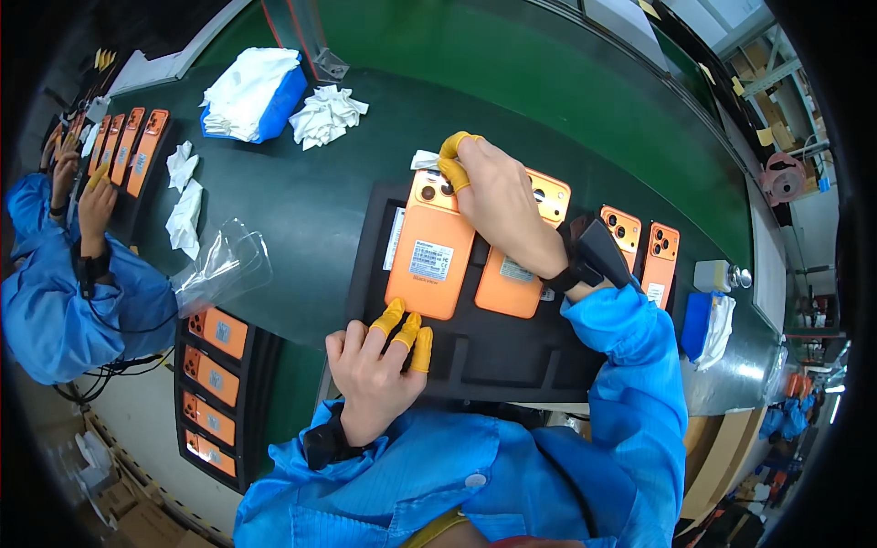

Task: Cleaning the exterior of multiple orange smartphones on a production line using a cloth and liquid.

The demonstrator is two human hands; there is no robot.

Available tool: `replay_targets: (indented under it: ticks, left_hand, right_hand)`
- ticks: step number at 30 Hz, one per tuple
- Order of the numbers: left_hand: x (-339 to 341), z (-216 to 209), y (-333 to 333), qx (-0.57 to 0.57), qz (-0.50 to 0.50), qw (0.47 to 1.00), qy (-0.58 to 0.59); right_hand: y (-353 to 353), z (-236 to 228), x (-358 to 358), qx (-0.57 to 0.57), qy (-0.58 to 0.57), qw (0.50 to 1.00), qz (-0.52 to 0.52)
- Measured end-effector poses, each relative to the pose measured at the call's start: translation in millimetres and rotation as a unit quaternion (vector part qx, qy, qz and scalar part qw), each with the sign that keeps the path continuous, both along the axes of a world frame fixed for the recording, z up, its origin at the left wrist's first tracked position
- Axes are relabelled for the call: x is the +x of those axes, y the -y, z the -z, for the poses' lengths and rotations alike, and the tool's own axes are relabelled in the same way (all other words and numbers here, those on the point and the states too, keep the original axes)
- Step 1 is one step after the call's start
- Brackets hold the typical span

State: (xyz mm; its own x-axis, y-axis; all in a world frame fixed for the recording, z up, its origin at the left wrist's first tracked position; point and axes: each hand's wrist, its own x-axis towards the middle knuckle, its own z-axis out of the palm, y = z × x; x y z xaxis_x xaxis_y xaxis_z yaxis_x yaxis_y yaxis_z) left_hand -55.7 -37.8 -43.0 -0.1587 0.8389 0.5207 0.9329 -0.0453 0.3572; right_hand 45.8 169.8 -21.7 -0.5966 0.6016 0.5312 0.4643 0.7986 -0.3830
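An orange phone (443,233) with a white label lies back up in a black foam tray (571,365). My left hand (375,361), yellow cots on its fingers, rests stretched fingertips against the phone's lower edge. Up at the camera end, my right hand (505,203) pinches a small white wipe (425,161); part of the camera block is hidden beneath the fingers. A second orange phone (507,288) lies to the right, partly covered by my right hand and wrist. Farther right are two more orange phones (621,233) (660,260).
A blue box of white wipes (251,91) stands far left beside a crumpled wipe heap (327,117). Another tray of phones (216,379) sits lower left. Clear plastic (228,265) lies near a co-worker's blue sleeve (110,310). At right are a dispenser bottle (717,276) and a blue container (702,327).
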Motion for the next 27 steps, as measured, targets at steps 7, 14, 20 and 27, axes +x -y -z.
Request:
replay_targets:
  ticks: [7, 14, 20, 27]
  left_hand:
    - [1.5, -1.2, 0.0, 0.004, 0.001, 1.000, -0.004]
    - [0.9, 2.4, 1.1, 0.001, 0.003, 1.000, -0.005]
    - [1.5, 0.8, 4.1, -0.005, -0.007, 1.000, -0.010]
    - [1.4, 4.9, -0.9, 0.020, -0.010, 1.000, -0.003]
  right_hand:
    - [56.6, 6.2, 5.4, -0.061, 0.099, 0.979, -0.167]
    - [13.1, -3.0, -8.6, 0.046, 0.061, 0.996, -0.038]
    - [46.2, 7.6, 29.0, 0.072, 0.072, 0.984, -0.144]
    - [63.6, 5.7, 28.8, 0.012, 0.102, 0.992, -0.080]
